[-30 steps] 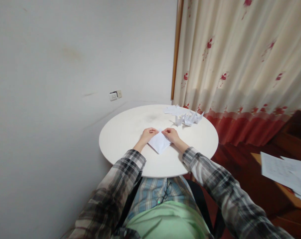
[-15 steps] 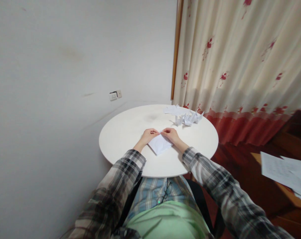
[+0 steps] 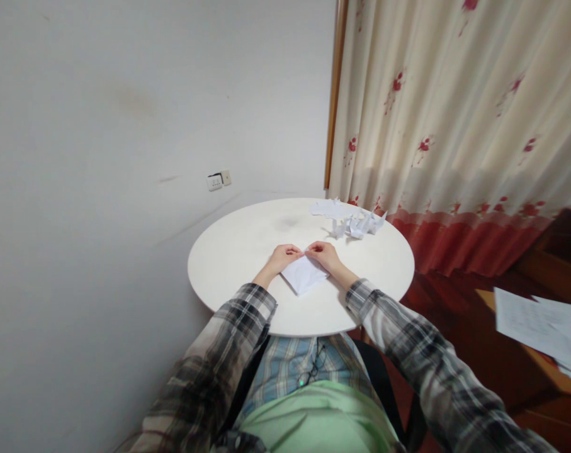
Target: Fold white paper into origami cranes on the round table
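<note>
The folded paper [image 3: 304, 278] in front of you is plain white and flat, creased into a small, roughly diamond-shaped piece with straight edges and one corner pointing back at you. It lies on the round white bench [image 3: 233, 258], a little nearer to you than the bench's centre, and your fingers cover its far corner. Your left hand [image 3: 285, 257] is grasping that paper on its left, thumb and fingers bent together at the far end; your right hand [image 3: 323, 254] is pinching it in the same manner from the right, so that the fingertips of both nearly meet. Toward the far right of the bench you have a cluster of folded white paper pieces [image 3: 359, 224], angular and pointed, some overlapping, and just behind them a flatter white stack [image 3: 329, 208], close to the bench's far rim. Well to the right of the bench, brown furniture [image 3: 544, 368] carries loose sheets [image 3: 533, 322] with rows of faint marks, overlapping one another and jutting past its edge.
</note>
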A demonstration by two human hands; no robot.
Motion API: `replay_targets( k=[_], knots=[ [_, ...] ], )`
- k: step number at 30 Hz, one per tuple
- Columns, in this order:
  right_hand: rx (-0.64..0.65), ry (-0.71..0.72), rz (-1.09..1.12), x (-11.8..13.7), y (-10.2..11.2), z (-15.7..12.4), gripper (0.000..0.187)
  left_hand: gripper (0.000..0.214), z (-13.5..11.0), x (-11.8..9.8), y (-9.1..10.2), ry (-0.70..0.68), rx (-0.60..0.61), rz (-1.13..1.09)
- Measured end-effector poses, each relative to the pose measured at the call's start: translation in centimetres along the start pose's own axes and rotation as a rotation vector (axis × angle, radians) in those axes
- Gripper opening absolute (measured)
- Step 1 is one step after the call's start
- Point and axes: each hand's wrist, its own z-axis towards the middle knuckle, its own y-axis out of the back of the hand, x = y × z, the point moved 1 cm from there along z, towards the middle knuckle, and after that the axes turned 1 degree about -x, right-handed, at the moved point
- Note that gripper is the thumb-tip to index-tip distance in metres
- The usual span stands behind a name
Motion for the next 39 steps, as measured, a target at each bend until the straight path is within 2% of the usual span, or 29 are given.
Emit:
replay_targets(
  k=[19,39],
  knots=[
    [-0.004,0.061,-0.003,-0.05,-0.03,0.07,0.015,0.025,-0.12,-0.23,-0.04,-0.005,0.003,-0.003],
    [-0.036,0.026,-0.015,-0.15,-0.09,0.24,0.014,0.025,0.09,0.31,0.04,0.004,0.010,0.004]
  ],
)
